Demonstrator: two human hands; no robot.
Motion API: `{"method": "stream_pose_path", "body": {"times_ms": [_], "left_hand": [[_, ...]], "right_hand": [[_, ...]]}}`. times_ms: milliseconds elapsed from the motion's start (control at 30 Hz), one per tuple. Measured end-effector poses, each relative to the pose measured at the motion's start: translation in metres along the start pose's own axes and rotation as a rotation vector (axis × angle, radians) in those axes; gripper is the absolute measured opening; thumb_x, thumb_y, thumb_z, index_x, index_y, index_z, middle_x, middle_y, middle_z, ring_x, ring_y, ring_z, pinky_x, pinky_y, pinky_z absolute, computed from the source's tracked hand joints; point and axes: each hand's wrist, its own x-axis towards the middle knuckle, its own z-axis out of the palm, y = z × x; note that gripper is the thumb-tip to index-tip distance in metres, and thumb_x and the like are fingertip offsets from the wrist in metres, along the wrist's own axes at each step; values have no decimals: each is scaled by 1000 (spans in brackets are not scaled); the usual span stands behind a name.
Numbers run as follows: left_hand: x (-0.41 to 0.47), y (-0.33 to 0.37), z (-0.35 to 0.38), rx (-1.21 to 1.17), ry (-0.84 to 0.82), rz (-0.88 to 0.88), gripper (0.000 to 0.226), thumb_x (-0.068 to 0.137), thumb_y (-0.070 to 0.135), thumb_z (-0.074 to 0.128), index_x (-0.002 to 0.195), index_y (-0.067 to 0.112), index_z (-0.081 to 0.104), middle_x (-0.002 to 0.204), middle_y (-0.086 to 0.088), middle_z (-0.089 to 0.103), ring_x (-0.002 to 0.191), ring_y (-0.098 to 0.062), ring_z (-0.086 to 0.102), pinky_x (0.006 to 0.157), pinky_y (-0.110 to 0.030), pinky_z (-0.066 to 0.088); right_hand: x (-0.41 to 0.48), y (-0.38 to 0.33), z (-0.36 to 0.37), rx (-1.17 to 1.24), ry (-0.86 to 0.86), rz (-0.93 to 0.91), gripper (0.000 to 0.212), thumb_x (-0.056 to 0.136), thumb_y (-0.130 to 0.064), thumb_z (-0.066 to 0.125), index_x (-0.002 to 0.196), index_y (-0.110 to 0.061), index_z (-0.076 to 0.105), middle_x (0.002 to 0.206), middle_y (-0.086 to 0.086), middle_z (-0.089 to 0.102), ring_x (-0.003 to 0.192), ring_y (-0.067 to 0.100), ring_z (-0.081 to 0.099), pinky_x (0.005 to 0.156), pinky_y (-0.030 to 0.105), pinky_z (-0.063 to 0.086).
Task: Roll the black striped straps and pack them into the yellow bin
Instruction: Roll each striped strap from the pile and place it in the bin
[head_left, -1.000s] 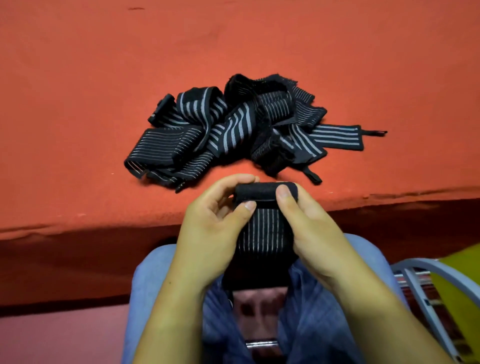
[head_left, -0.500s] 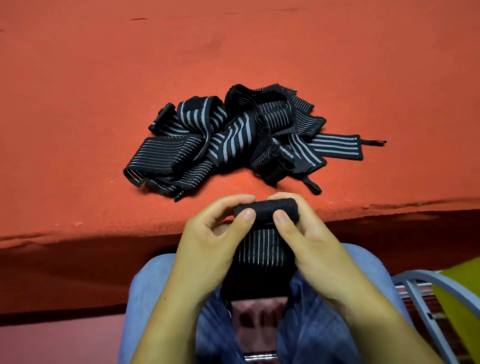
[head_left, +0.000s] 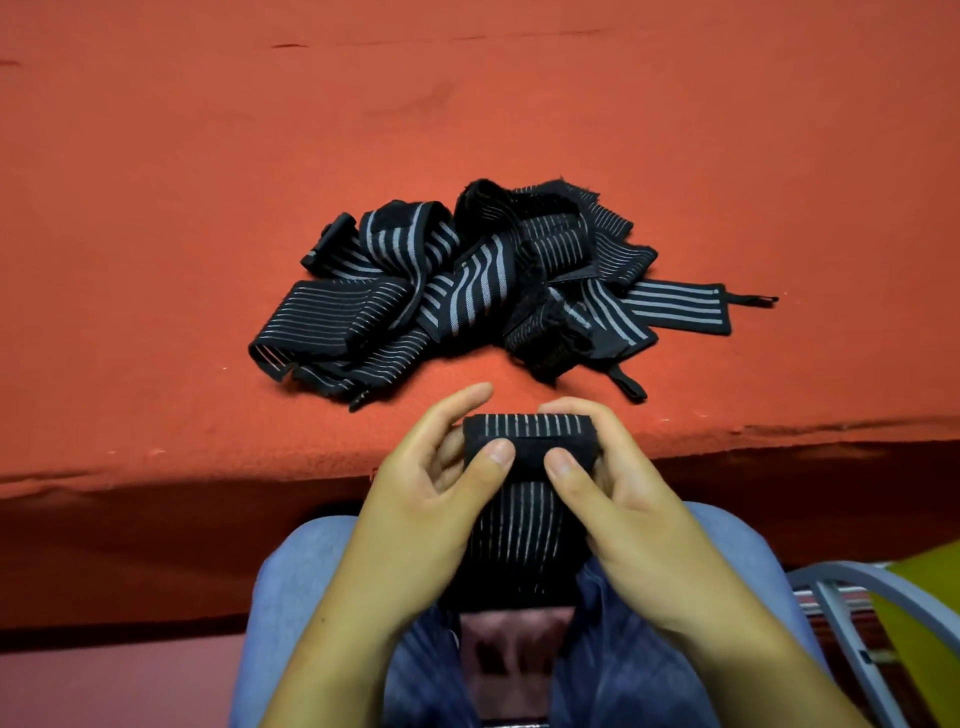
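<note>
A: What colour is the table covering (head_left: 208, 156)?
B: Plain orange-red, turning dark red-brown along its shadowed front edge.
A: And the heap of straps (head_left: 467, 291)?
B: Black with lengthwise stripes, some broad and pale grey, others thin and whitish.
A: The single strap (head_left: 527, 530)?
B: Black with fine pale lines. Its rolled end shows a plain black band.
A: Anything else?
B: Faded blue denim trousers (head_left: 291, 571), a grey metal frame (head_left: 831, 571), and a sliver of yellow bin (head_left: 924, 597).

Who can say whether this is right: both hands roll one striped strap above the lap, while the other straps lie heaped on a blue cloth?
Not quite. In the head view the heaped straps lie on a red cloth, not blue. The rest holds: the left hand and right hand grip one striped strap, partly rolled, above the lap.
</note>
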Motion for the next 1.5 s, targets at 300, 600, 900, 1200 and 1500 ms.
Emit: {"method": "stream_pose_path", "body": {"times_ms": [300, 600, 900, 1200, 1500], "left_hand": [[-4, -10, 15, 172, 46, 104, 50, 98, 34, 50, 147, 45, 44, 131, 21, 64, 124, -3, 61, 112, -41, 45], [-6, -10, 21, 94, 78, 83, 47, 97, 36, 49, 143, 46, 47, 136, 21, 63, 128, -3, 60, 116, -44, 42], [-8, -7, 12, 68, -15, 39, 43, 96, 31, 63, 138, 40, 58, 125, 9, 72, 116, -9, 68, 100, -30, 53], [-6, -6, 4, 49, 15, 116, 36, 88, -11, 68, 106, 20, 74, 122, 7, 74, 119, -9, 67, 96, -17, 50], [-4, 3, 7, -17, -3, -28, 35, 85, 35, 65, 117, 22, 72, 101, 5, 78, 91, -1, 71, 76, -16, 53]], "right_hand": [[-1, -3, 15, -51, 61, 68, 28, 96, -66, 50, 122, -55, 48, 108, -18, 73, 98, 7, 71, 96, 44, 57], [-3, -5, 22, -21, 110, 55, 36, 88, -62, 48, 124, -56, 49, 114, -22, 72, 105, 9, 72, 103, 52, 54], [0, -5, 8, -35, 155, 63, 22, 108, -30, 53, 119, -48, 58, 106, -6, 73, 97, 19, 70, 97, 59, 55], [1, -8, 5, 62, 73, 123, 35, 89, -57, 58, 109, -29, 67, 98, -5, 75, 91, 6, 68, 85, 31, 52], [0, -9, -1, 51, 9, 63, 22, 93, -38, 57, 111, -27, 65, 96, -7, 68, 92, 6, 62, 84, 25, 48]]}}
